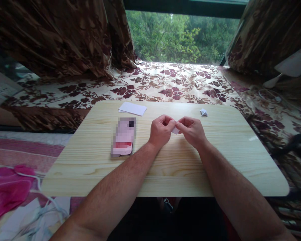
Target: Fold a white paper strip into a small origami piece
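My left hand (pixel 161 130) and my right hand (pixel 192 131) meet over the middle of a light wooden table (pixel 215 174). Both are closed in a pinch on a small white piece of folded paper (pixel 175 130) held between their fingertips, just above the tabletop. Most of the paper is hidden by my fingers. A small stack of white paper sheets (pixel 132 108) lies near the far edge, left of my hands. A small folded white paper shape (pixel 203 112) rests at the far right of my hands.
A phone (pixel 123 137) lies flat on the table left of my left hand. A floral cloth (pixel 165 83) covers the ledge behind the table, with brown curtains (pixel 65 36) either side of a window. Pink fabric (pixel 7 187) and white cables lie at the lower left.
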Tool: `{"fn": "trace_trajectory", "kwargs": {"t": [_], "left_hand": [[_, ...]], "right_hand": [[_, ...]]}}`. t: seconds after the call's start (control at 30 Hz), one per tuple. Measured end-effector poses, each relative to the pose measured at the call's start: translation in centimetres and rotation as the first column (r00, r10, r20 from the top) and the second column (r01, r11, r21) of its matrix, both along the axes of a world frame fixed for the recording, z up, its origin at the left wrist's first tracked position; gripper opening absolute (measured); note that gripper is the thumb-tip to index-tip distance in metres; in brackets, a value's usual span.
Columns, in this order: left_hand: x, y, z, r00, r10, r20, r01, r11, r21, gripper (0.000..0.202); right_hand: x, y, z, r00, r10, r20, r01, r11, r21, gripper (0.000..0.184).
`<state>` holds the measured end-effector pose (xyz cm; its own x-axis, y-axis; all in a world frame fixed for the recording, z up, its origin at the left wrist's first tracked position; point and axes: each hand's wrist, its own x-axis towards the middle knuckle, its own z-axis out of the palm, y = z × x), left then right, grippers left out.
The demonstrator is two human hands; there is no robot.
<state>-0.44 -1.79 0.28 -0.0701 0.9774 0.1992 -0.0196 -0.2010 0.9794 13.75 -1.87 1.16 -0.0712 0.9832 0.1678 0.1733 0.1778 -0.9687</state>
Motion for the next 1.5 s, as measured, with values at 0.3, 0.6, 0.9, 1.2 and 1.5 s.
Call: {"fn": "trace_trajectory", "kwargs": {"t": [0.3,0.6,0.9,1.2,1.5], "left_hand": [[-0.05,0.49,-0.22,0.991,0.047,0.123,-0.039,0.997,-0.068,0.017],[0.04,0.39,-0.13,0.989,0.017,0.150,-0.003,0.996,-0.088,0.016],[0.19,-0.01,0.02,0.997,0.001,0.077,0.001,1.000,-0.017,0.016],[0.32,0.17,-0.22,0.996,0.037,0.080,-0.031,0.997,-0.072,0.017],[0.53,0.21,-0.28,0.994,0.026,0.110,-0.017,0.997,-0.078,0.017]], "right_hand": [[-0.05,-0.05,0.17,0.998,0.061,-0.031,-0.063,0.997,-0.051,0.014],[-0.20,-0.08,-0.22,0.999,0.035,0.012,-0.035,0.999,-0.018,0.017],[-0.23,-0.24,0.02,1.000,0.008,0.023,-0.008,1.000,0.005,0.024],[-0.25,-0.14,-0.35,0.994,-0.006,0.113,0.002,0.999,0.040,0.023],[-0.31,-0.10,-0.24,0.982,-0.064,0.176,0.048,0.995,0.091,0.022]]}}
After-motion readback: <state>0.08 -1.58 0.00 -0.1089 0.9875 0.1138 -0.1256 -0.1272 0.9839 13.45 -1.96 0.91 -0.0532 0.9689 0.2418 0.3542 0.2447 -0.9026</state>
